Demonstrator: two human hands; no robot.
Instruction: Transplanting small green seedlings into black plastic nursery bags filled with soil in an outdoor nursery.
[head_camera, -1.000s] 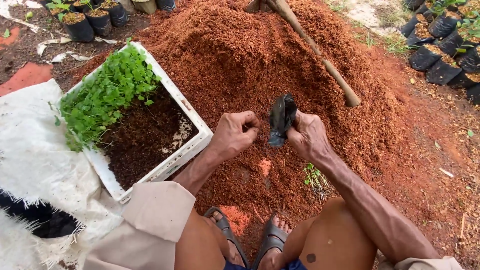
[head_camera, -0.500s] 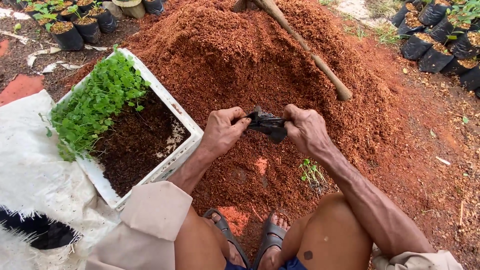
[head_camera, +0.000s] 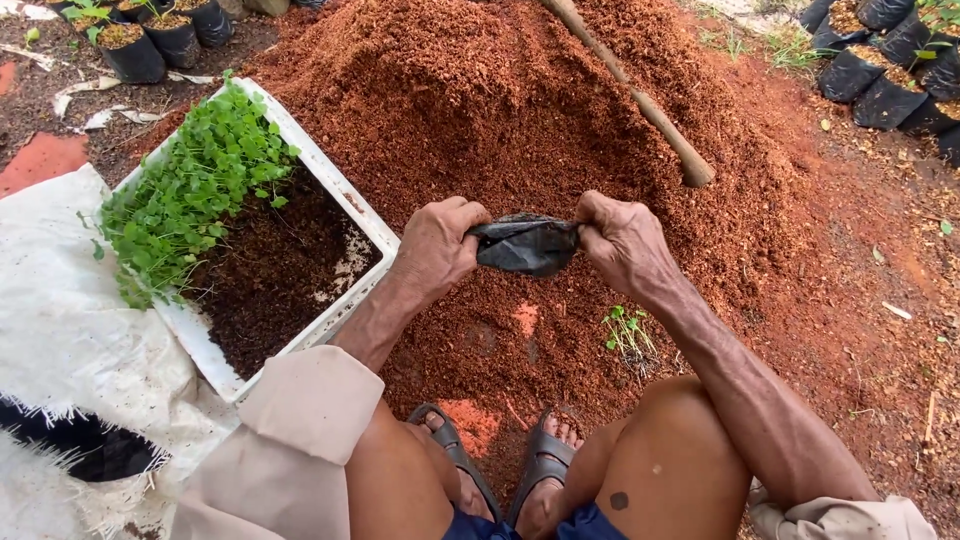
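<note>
**Opening the black bag over the soil heap**

You hold the small black plastic bag stretched between both hands, just in front of the reddish soil mound. Your left hand is closed on its left edge, your right hand pinched shut on its right edge. Pull the two edges evenly apart so the mouth spreads without tearing, thumbs on top, the bag level above the mound's near slope. Both forearms reach forward over your knees, wrists turned inward toward each other. The white seedling tray lies against the mound's left foot; a wooden handle rests on its right flank.
</note>
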